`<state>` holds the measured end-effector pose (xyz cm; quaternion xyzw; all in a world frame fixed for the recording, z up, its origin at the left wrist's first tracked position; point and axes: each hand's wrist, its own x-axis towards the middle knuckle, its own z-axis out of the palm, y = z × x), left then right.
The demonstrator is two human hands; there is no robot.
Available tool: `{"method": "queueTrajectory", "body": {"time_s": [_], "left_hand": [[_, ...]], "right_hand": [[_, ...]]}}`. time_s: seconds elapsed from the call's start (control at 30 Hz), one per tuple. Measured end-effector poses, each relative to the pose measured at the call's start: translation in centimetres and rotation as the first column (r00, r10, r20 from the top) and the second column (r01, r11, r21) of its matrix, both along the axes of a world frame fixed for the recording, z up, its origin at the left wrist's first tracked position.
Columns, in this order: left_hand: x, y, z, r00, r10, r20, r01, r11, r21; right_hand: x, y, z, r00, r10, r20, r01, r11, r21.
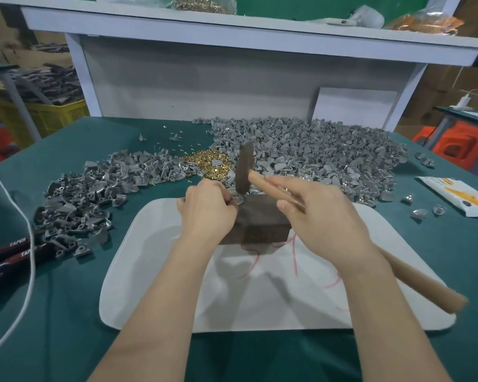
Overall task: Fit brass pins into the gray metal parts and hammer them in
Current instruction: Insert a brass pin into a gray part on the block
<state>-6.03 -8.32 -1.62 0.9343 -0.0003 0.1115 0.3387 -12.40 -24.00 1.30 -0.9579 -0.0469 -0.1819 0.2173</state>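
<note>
While a gray metal part [239, 200] is pinched on the dark rectangular block [260, 220] by the left hand [207, 209], the wooden-handled hammer [244, 172] gripped by the right hand [320, 213] must be landed squarely.

The left hand [207, 208] covers most of the gray part [240, 200] on the dark block [260, 219], so I can't tell what sits in it. The hammer head [244, 168] is a blur. The right hand [315, 213] hides the middle of its wooden handle [414, 277]. A black tool [3, 260] is cut off at the left edge, a bag of pins [204, 2] at the top.
</note>
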Motion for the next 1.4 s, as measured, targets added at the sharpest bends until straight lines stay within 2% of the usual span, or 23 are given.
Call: {"method": "queueTrajectory", "body": {"time_s": [0.1,0.13,0.27,0.37,0.53,0.63,0.7,0.8,0.87,0.93,1.07,1.13,1.23,1.27,1.33,1.4], "left_hand": [[0.1,-0.1,-0.2,1.000,0.008,0.022,-0.008,1.000,0.002],[0.1,-0.1,-0.2,1.000,0.010,0.023,-0.010,1.000,0.000],[0.0,-0.1,-0.1,1.000,0.003,-0.002,-0.003,1.000,0.005],[0.0,0.0,0.0,1.000,0.002,-0.010,-0.002,1.000,-0.016],[0.0,0.0,0.2,0.999,-0.023,-0.042,0.023,1.000,-0.002],[-0.1,0.0,0.5,0.996,-0.072,-0.055,0.067,0.994,-0.089],[-0.1,0.0,0.7,0.993,-0.105,-0.054,0.097,0.986,-0.136],[-0.2,0.0,0.7,0.989,-0.134,-0.056,0.125,0.981,-0.146],[-0.3,-0.1,0.7,0.989,-0.140,-0.055,0.132,0.983,-0.124],[-0.3,-0.1,0.6,0.989,-0.139,-0.051,0.134,0.987,-0.091],[-0.1,-0.2,0.4,0.991,-0.124,-0.045,0.121,0.991,-0.063],[0.0,-0.4,0.2,0.992,-0.118,-0.036,0.117,0.993,-0.031],[0.0,-0.6,0.1,0.993,-0.115,-0.027,0.115,0.993,0.005],[0.1,-0.6,0.1,0.994,-0.110,-0.025,0.110,0.994,0.018],[0.2,-0.7,0.1,0.994,-0.106,-0.021,0.106,0.994,0.033],[0.2,-0.6,0.0,0.994,-0.111,-0.019,0.112,0.993,0.034]], "right_hand": [[-0.2,0.0,0.4,0.987,-0.023,0.161,0.003,0.993,0.122],[-0.1,-0.1,0.5,0.986,-0.016,0.169,-0.008,0.990,0.140],[0.2,0.0,-0.1,0.998,0.052,-0.040,-0.050,0.998,0.040],[0.4,-0.3,-0.4,1.000,0.018,0.000,-0.018,0.998,0.063],[2.1,-1.2,-1.4,0.993,-0.090,0.076,0.065,0.956,0.285],[3.3,-2.4,-2.7,0.985,-0.167,-0.049,0.174,0.921,0.349],[3.8,-3.0,-3.7,0.973,-0.162,-0.162,0.217,0.879,0.424],[4.1,-3.3,-4.8,0.941,-0.182,-0.285,0.307,0.812,0.497],[4.4,-3.2,-5.0,0.923,-0.222,-0.316,0.354,0.814,0.462],[4.5,-3.2,-5.0,0.918,-0.257,-0.302,0.358,0.864,0.354],[4.4,-3.0,-4.7,0.907,-0.358,-0.220,0.385,0.918,0.094],[4.2,-2.4,-4.2,0.921,-0.369,-0.127,0.381,0.921,0.080],[4.3,-0.2,-3.0,0.971,-0.224,0.080,0.206,0.961,0.185],[4.5,0.7,-2.7,0.983,-0.149,0.103,0.129,0.975,0.180],[4.9,2.5,-2.5,0.997,-0.047,0.060,0.040,0.993,0.114],[5.3,3.5,-2.7,0.999,-0.050,-0.003,0.050,0.998,0.032]]}}
